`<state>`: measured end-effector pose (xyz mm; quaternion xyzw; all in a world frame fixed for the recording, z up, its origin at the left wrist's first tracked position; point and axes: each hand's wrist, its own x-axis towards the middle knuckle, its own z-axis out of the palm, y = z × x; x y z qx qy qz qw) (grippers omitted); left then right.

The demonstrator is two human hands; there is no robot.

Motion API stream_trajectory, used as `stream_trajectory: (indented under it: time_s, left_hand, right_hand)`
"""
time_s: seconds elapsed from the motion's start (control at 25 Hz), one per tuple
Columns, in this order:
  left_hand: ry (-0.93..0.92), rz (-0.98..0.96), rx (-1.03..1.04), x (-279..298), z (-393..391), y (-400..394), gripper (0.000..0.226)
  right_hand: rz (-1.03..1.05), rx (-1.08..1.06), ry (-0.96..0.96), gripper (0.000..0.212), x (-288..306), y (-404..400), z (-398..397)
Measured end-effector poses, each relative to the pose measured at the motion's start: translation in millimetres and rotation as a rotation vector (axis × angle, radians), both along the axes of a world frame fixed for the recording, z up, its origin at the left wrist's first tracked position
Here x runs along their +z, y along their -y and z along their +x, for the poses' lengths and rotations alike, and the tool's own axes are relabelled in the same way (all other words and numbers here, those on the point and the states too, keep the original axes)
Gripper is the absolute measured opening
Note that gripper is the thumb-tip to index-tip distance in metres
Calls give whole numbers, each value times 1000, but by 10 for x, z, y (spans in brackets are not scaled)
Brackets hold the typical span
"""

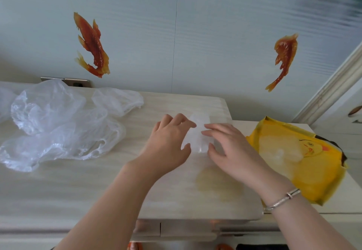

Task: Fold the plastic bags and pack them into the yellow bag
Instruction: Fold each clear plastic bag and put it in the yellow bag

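A small folded clear plastic bag [197, 136] lies on the pale wooden table [98, 187], between my two hands. My left hand [168, 142] holds its left side, fingers curved over the top and thumb at the lower edge. My right hand [229, 147] presses on its right side with fingers spread. To the right, the yellow bag [305, 173] with a duck face lies flat on a lower white surface, and pale folded plastic shows through it. Several crumpled clear plastic bags [56, 126] lie in a heap at the table's left.
The table's right edge ends just before the yellow bag, and its front edge is near my forearms. A wall with two orange fish stickers [92, 44] rises behind. A socket plate [76, 82] sits on the wall behind the heap. A white door frame [333, 89] stands at the right.
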<state>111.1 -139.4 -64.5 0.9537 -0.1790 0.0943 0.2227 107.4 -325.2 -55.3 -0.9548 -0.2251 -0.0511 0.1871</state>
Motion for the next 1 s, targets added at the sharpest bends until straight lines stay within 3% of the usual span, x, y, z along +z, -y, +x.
stream_trajectory:
  time_s: [0.12,0.36,0.52,0.72,1.0]
  left_hand:
    - [30,-53,-24,8,22,58,38]
    - [-136,-66,-9,-70,122,96,25]
    - [-237,-177,14,-82,228,63,22]
    - [-304,-217,-2,-50,244,55,26]
    - [-386,-281,47,-100,335,0,26]
  right_hand:
    - [26,-25,-64,39,-56,-46,88]
    - [434,-350,-156,26,-158,-82,363]
    - [553,-518,-369,40,-161,-175,555]
    - [558,-536,-446,7,-168,-268,643]
    - [658,-341,-377,28,-14,-255,506]
